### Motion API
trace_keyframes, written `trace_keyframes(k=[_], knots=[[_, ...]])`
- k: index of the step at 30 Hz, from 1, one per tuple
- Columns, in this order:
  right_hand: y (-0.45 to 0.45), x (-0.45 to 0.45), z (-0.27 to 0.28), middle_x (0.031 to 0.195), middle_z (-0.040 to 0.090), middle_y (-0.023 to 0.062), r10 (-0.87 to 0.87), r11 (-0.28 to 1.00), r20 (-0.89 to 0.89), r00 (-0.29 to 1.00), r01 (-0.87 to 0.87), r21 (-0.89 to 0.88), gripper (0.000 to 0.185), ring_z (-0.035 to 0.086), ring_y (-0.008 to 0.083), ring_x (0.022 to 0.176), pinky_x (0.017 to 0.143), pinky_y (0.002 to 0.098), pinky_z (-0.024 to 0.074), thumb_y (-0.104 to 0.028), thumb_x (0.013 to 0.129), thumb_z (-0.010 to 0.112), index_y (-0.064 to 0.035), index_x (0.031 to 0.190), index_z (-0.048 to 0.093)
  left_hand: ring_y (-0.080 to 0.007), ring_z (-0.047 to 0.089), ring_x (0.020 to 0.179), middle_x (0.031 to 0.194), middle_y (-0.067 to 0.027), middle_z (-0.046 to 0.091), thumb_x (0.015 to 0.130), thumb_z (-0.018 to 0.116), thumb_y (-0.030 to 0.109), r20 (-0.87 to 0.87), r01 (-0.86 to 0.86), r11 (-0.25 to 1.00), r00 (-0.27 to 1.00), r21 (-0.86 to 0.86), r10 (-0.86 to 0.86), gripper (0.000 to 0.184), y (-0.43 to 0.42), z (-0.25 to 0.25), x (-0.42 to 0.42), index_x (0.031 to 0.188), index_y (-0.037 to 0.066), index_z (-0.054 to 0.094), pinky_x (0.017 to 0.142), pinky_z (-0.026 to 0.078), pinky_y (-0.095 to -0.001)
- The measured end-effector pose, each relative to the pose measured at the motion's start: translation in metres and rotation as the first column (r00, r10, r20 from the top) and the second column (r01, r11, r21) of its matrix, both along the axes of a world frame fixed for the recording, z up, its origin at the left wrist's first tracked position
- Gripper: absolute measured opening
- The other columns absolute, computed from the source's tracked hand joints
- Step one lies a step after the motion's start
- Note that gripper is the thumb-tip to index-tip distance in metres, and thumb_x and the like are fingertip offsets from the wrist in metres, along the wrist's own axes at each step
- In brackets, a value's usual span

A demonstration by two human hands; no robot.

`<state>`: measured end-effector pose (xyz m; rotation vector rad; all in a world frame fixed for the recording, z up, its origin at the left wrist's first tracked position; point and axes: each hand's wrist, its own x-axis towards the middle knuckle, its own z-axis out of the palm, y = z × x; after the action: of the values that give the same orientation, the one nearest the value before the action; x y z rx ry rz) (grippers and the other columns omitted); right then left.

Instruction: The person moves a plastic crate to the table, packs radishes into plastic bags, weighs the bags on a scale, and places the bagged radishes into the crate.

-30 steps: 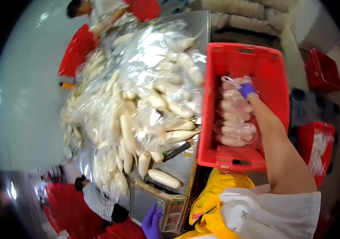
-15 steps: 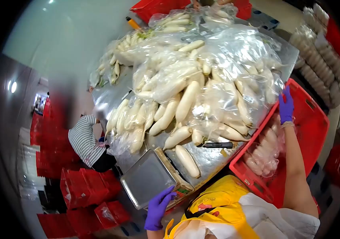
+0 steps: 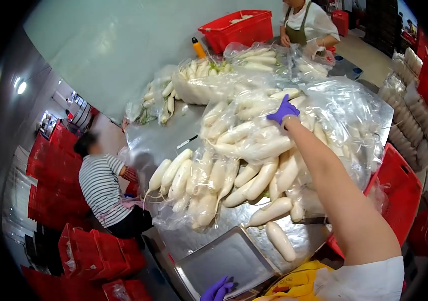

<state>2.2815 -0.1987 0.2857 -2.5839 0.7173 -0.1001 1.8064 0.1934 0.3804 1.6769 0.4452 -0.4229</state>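
Observation:
My right hand (image 3: 284,111), in a purple glove, reaches across the pile with its fingers apart. It is over a clear plastic bag of white radishes (image 3: 239,131); whether it touches the bag I cannot tell. At the bottom edge, my left hand (image 3: 217,290), also gloved in purple, is partly out of view. Its fingers are stretched out over the near edge of a metal weighing tray (image 3: 224,263), holding nothing. One loose white radish (image 3: 280,241) lies right of the tray, and another radish (image 3: 270,211) just behind it. More bagged radishes (image 3: 194,175) lie beyond the tray.
A red crate (image 3: 397,185) stands at the table's right edge, partly hidden by my arm. Another red crate (image 3: 236,31) and an orange-handled object (image 3: 199,47) are at the back. Co-workers stand at the far side and at left. A small knife (image 3: 187,142) lies on the metal table (image 3: 148,140).
My right hand has moved from the red crate's rim to the radish pile. My left hand stays by the tray, lower in view. The view has tilted up, showing the far co-worker.

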Motion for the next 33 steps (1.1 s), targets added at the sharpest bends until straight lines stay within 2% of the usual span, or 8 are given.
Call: trace_keyframes(k=[4, 9, 16, 19, 24, 26, 29, 33], knots=[[0.04, 0.037, -0.051, 0.096, 0.065, 0.0202, 0.31, 0.951, 0.396, 0.864, -0.288, -0.115, 0.032, 0.061, 0.0357, 0.093, 0.083, 0.0429, 0.0474, -0.034, 0.087, 0.053, -0.006, 0.088, 0.068, -0.0239, 0.064, 0.101, 0.115, -0.0163, 0.066, 0.097, 0.053, 0.017, -0.027, -0.225, 0.963, 0.974, -0.152, 0.223, 0.036, 0.045, -0.023, 0.005, 0.124, -0.006, 0.058, 0.09, 0.05, -0.032], [0.048, -0.122, 0.036, 0.092, 0.067, 0.0052, 0.234, 0.578, 0.573, 0.785, -0.587, 0.567, 0.027, 0.06, 0.0146, 0.087, 0.083, 0.0281, 0.0466, -0.025, 0.094, 0.055, -0.002, 0.096, 0.068, -0.0164, 0.06, 0.104, 0.111, -0.0121, 0.065, 0.095, 0.057, 0.011, 0.035, -0.184, 0.968, 0.981, -0.17, 0.193, 0.044, 0.054, -0.058, 0.097, 0.136, 0.0, 0.05, 0.093, 0.046, -0.0291], [0.004, -0.211, 0.075, 0.089, 0.069, 0.0049, -0.157, 0.457, 0.652, 0.741, -0.531, 0.714, 0.023, 0.055, 0.0101, 0.078, 0.079, 0.0254, 0.0434, -0.021, 0.096, 0.053, -0.0032, 0.093, 0.066, -0.0312, 0.017, 0.145, 0.158, -0.0193, 0.01, 0.069, 0.086, 0.025, 0.724, 0.092, 0.91, 0.576, 0.403, -0.379, 0.12, -0.061, -0.098, 0.29, 0.151, 0.0, 0.002, 0.116, 0.023, -0.0414], [-0.006, -0.231, 0.07, 0.091, 0.069, 0.0049, -0.168, 0.45, 0.677, 0.717, -0.555, 0.7, 0.023, 0.054, 0.0103, 0.079, 0.08, 0.026, 0.0438, -0.021, 0.097, 0.052, -0.003, 0.094, 0.066, -0.0296, 0.042, 0.13, 0.147, -0.0179, 0.037, 0.068, 0.086, 0.029, 0.764, -0.148, 0.81, 0.46, 0.568, -0.452, 0.113, -0.112, -0.106, 0.344, 0.15, -0.002, 0.014, 0.106, 0.038, -0.038], [-0.023, -0.243, 0.078, 0.094, 0.068, 0.0053, -0.161, 0.479, 0.698, 0.698, -0.563, 0.674, 0.022, 0.055, 0.0105, 0.081, 0.082, 0.027, 0.0443, -0.018, 0.097, 0.052, -0.0021, 0.095, 0.067, -0.0074, 0.047, 0.059, 0.067, 0.0016, 0.05, 0.087, 0.06, 0.007, 0.306, 0.291, 0.938, 0.925, -0.189, -0.225, 0.015, -0.14, -0.029, 0.335, 0.097, -0.001, 0.07, 0.056, 0.041, -0.0221], [-0.025, -0.237, 0.08, 0.096, 0.068, 0.0054, -0.205, 0.462, 0.701, 0.683, -0.564, 0.684, 0.021, 0.056, 0.0109, 0.084, 0.083, 0.0268, 0.0448, -0.016, 0.096, 0.054, -0.0016, 0.097, 0.068, -0.006, 0.041, 0.055, 0.063, 0.0041, 0.043, 0.091, 0.056, 0.011, 0.633, 0.408, 0.875, 0.612, 0.26, -0.474, 0.02, -0.117, -0.011, 0.322, 0.101, -0.002, 0.068, 0.054, 0.04, -0.0234], [-0.002, -0.238, 0.109, 0.094, 0.066, 0.0024, -0.141, 0.462, 0.731, 0.668, -0.608, 0.645, 0.021, 0.056, 0.011, 0.086, 0.084, 0.0262, 0.0447, -0.016, 0.096, 0.054, -0.0019, 0.1, 0.069, -0.0078, 0.032, 0.049, 0.052, 0.0071, 0.031, 0.092, 0.052, 0.009, 0.256, 0.196, 0.742, 0.966, -0.642, -0.033, 0.018, -0.073, 0.074, 0.285, 0.095, -0.005, 0.063, 0.061, 0.037, -0.0253], [0.036, -0.233, 0.123, 0.099, 0.067, 0.0015, -0.06, 0.319, 0.782, 0.62, -0.731, 0.603, 0.022, 0.055, 0.0081, 0.091, 0.087, 0.0243, 0.0439, -0.014, 0.097, 0.052, -0.0023, 0.102, 0.07, -0.0089, 0.046, 0.061, 0.073, -0.0012, 0.054, 0.093, 0.054, 0.013, 0.499, 0.318, 0.774, 0.867, -0.548, -0.002, 0.044, -0.042, 0.165, 0.208, 0.133, -0.006, 0.048, 0.068, 0.043, -0.0252]])
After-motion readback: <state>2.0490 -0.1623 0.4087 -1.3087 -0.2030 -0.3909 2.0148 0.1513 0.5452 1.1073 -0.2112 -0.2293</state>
